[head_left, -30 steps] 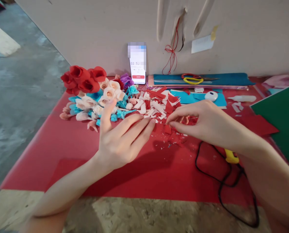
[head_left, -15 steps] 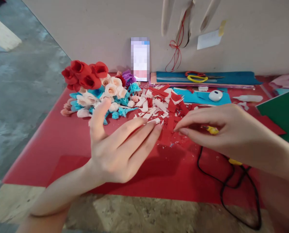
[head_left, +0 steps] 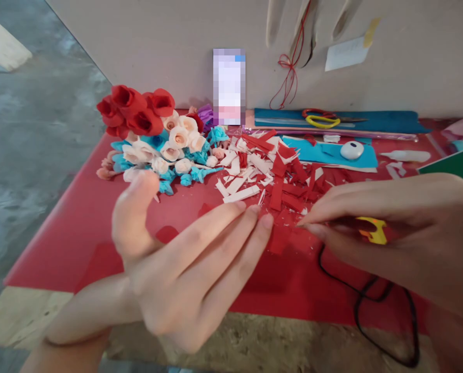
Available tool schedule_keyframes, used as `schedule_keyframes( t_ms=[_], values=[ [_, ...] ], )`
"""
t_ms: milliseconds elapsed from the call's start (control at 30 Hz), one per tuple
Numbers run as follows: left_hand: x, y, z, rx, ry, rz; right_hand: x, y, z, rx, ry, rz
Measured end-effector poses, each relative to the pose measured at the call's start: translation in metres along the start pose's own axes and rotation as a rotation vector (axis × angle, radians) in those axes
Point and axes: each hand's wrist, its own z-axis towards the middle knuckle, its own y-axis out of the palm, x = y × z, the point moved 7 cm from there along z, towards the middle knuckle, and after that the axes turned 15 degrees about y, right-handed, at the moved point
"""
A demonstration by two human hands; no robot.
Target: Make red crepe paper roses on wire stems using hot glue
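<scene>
My left hand (head_left: 188, 264) is spread, its thumb raised and its fingers stretched toward a heap of red and white paper scraps (head_left: 255, 171). The fingertips end just short of the near scraps, low over the red tabletop. My right hand (head_left: 390, 223) is at the right, with thumb and forefinger pinched together. Whatever lies in that pinch is too small to make out. Behind its fingers shows a yellow plastic piece (head_left: 375, 230), partly hidden. A black cord (head_left: 356, 305) loops on the tabletop below this hand.
Paper flowers (head_left: 154, 140) in red, cream and blue are piled at the left. A phone (head_left: 229, 88) leans on the wall. Scissors (head_left: 322, 121), blue paper (head_left: 324, 150), a white earbud case (head_left: 351, 150) and a small bottle (head_left: 408, 156) lie toward the back right.
Both hands have come nearer the camera, the right one also further right. Their finger poses are much the same. The view has shifted slightly, and more of the near scraps shows.
</scene>
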Motion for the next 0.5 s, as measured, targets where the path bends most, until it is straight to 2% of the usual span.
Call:
schedule_keyframes(
  t_ms=[133,300,400,500],
  values=[
    [-0.001,0.0,-0.008,-0.02,-0.067,-0.172,0.002,0.0,-0.004,0.035,0.013,-0.035],
    [-0.002,0.001,-0.014,-0.021,-0.047,-0.206,0.003,0.001,-0.004,0.033,0.028,-0.033],
    [0.004,0.003,-0.008,-0.024,0.016,-0.075,0.005,0.001,-0.003,0.041,0.049,-0.001],
    [0.017,0.002,0.002,0.029,0.091,0.247,0.005,0.001,-0.002,0.048,0.07,0.015]
  ],
)
